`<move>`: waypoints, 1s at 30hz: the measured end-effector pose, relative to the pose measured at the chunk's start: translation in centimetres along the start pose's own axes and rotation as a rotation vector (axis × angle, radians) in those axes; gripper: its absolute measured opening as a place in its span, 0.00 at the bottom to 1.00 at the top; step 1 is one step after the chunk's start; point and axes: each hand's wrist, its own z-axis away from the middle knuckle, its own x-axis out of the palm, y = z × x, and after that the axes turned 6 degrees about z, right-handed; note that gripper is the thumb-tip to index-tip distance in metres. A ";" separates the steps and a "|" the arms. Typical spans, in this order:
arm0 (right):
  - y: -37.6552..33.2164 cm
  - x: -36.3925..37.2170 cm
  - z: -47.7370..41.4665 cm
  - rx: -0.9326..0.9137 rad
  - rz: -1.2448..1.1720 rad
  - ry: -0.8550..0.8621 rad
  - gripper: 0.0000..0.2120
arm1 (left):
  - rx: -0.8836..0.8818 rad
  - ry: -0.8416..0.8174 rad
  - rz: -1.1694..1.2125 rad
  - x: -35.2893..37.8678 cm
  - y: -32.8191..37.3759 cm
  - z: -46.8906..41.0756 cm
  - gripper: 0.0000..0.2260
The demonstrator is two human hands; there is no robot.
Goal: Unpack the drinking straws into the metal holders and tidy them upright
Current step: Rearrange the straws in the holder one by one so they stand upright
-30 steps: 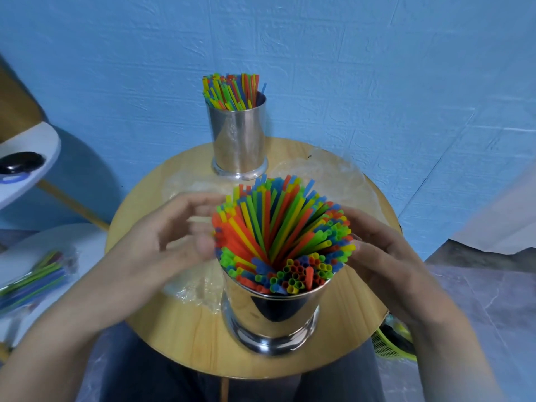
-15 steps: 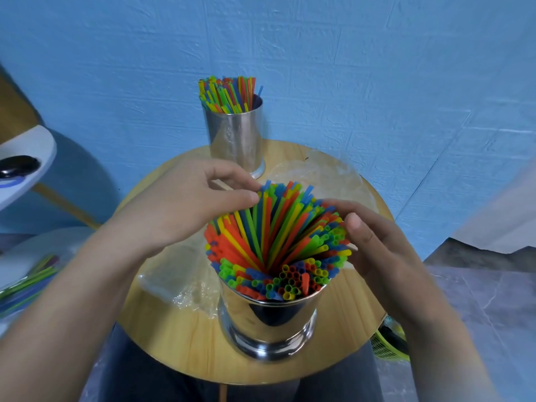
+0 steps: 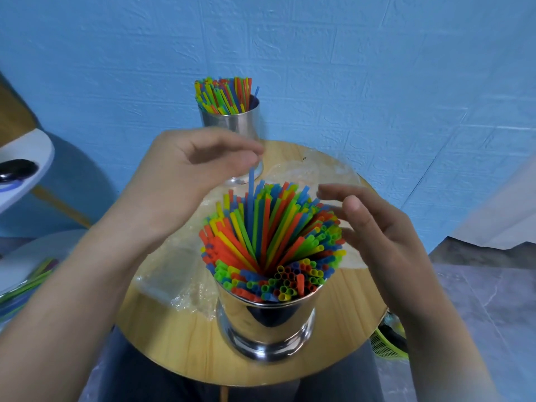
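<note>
A shiny metal holder (image 3: 269, 320) stands at the near side of the round wooden table (image 3: 174, 346), packed with fanned-out coloured straws (image 3: 269, 245). One blue straw (image 3: 251, 192) sticks up above the rest, and my left hand (image 3: 179, 181) pinches its top end between thumb and fingers. My right hand (image 3: 374, 227) hovers by the right side of the bundle, fingers relaxed and spread, holding nothing. A second metal holder (image 3: 235, 123) at the table's far edge is full of upright straws (image 3: 223, 94).
Crumpled clear plastic wrap (image 3: 174, 274) lies on the table left of and behind the near holder. A white side table (image 3: 29, 155) with a black object (image 3: 17, 169) is at far left, more straws (image 3: 26, 285) below it. A green basket (image 3: 388, 343) sits under the table's right edge.
My left hand has risen from the bundle's left side and lifted one blue straw above the others. My right hand has drawn slightly away from the straws.
</note>
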 end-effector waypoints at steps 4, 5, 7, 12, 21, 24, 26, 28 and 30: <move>-0.8 0.2 -0.3 -0.076 0.068 0.070 0.15 | 0.123 0.123 0.146 -0.2 0.6 -0.6 0.07; -1.1 0.3 -0.3 -0.092 0.094 0.064 0.14 | 0.139 0.172 0.186 -0.3 0.6 -0.8 0.07; -1.6 0.5 -0.2 -0.114 0.143 0.048 0.14 | 0.142 0.289 0.284 -0.6 0.8 -1.1 0.07; -2.4 1.1 0.1 -0.193 0.226 0.008 0.20 | 0.044 0.445 0.582 -0.7 0.5 -1.3 0.04; -3.3 1.0 0.3 -0.312 -0.173 0.192 0.07 | -0.212 0.196 0.230 -0.2 -1.6 0.5 0.03; -3.2 0.4 0.1 -0.289 -0.185 0.381 0.12 | -0.179 0.025 -0.075 -0.6 -1.7 1.0 0.11; -3.2 0.2 -0.1 -0.276 -0.150 0.479 0.15 | -0.197 -0.066 -0.207 -0.5 -1.6 1.2 0.14; -3.3 0.4 -0.3 -0.289 -0.071 0.480 0.15 | -0.205 -0.126 -0.325 -0.4 -1.5 1.2 0.18; -3.3 0.8 -0.5 -0.298 0.044 0.422 0.15 | -0.191 -0.131 -0.419 -0.3 -1.6 0.9 0.19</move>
